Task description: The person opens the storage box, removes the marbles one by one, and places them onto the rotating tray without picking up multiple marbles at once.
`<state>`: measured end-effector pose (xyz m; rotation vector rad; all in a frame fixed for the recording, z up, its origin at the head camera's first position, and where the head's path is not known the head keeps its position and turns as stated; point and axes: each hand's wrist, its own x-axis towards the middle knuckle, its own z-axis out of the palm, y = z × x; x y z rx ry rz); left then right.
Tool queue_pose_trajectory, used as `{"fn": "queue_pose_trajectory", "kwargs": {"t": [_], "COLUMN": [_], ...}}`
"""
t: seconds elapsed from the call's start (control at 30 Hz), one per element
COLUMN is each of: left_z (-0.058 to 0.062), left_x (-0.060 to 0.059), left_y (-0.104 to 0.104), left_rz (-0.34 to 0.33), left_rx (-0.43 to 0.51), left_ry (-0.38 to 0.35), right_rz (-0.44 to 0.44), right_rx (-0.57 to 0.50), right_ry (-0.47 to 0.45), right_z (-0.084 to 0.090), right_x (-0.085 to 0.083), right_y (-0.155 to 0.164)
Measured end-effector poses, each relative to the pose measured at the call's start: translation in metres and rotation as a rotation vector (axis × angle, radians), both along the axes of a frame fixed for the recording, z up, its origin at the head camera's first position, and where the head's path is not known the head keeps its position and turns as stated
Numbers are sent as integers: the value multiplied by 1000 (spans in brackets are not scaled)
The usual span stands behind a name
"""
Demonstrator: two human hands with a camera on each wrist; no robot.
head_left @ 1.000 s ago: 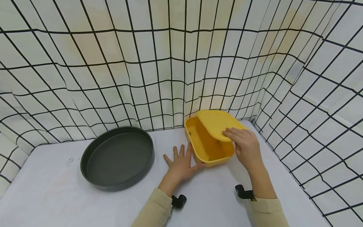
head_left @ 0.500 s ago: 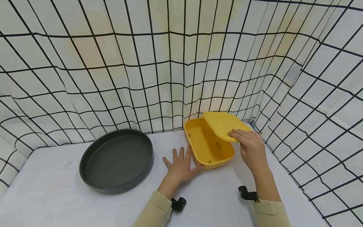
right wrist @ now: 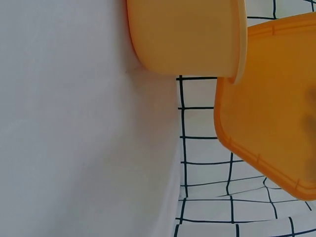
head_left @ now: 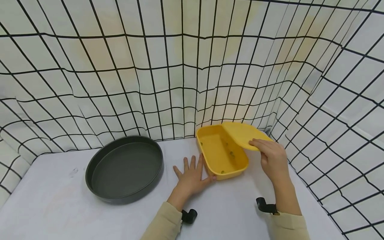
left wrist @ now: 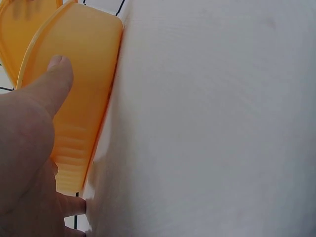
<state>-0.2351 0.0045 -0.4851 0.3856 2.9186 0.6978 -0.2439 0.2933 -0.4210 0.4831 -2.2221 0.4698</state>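
Head view: left hand point(head_left: 192, 176) lies flat, fingers spread, on the white table point(head_left: 60, 206) at lower centre, thumb touching the yellow box point(head_left: 222, 153); right hand point(head_left: 271, 158) pinches the yellow lid point(head_left: 244, 135) at centre right, partly overlapping the box's far right edge; a dark round pan point(head_left: 124, 168) sits left of centre. Left wrist view: thumb point(left wrist: 52, 84) rests against the box point(left wrist: 81, 89), upper left. Right wrist view: lid point(right wrist: 269, 98) at right, beside the box point(right wrist: 185, 34) at top.

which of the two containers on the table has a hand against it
The yellow box, at the back right. The left hand lies flat beside it with the thumb against its near corner. The round dark pan on the left sits apart, untouched.
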Motion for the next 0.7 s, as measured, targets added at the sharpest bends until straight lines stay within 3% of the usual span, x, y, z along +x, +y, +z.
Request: {"fn": "queue_pose_trajectory", "kwargs": {"t": [0.7], "left_z": [2], "left_x": [0], "left_y": [2], "left_rz": [10], "left_rx": [-10], "left_ry": [-18], "right_rz": [-77], "right_rx": [-27], "right_ry": [-9], "right_z": [-12], "right_x": [-3], "right_y": [31]}}
